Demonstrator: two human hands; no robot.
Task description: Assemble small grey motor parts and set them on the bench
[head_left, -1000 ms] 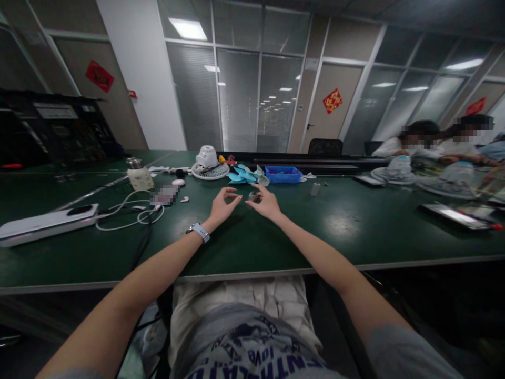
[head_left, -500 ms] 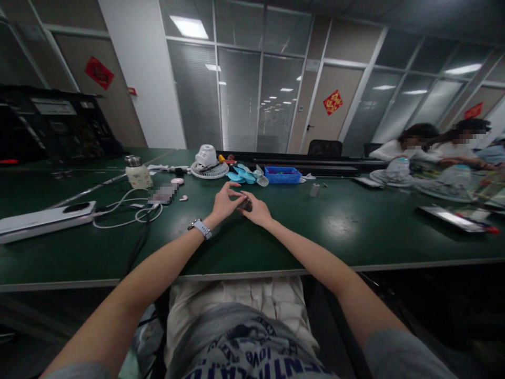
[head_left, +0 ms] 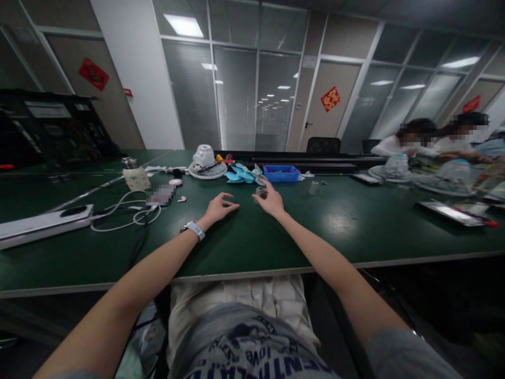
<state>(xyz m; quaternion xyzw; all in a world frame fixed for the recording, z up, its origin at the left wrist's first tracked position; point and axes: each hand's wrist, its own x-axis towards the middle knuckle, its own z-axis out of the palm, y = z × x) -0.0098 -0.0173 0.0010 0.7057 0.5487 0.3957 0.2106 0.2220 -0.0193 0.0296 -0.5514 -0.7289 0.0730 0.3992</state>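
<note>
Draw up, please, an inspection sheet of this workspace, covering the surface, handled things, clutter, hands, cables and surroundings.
Surface: glossy dark green tabletop.
Handled things: small greyish part; details too small to tell.
Clutter: white fan part, light-blue blades, blue tray, small cylinder, patterned bottle, earbud.
Hands: right hand holds the small greyish part between thumb and fingers; left hand is open, nothing seen in it.
Cables: white cable loops at left; dark cable nearby.
Surroundings: glass partition beyond the table; other people at far right.
</note>
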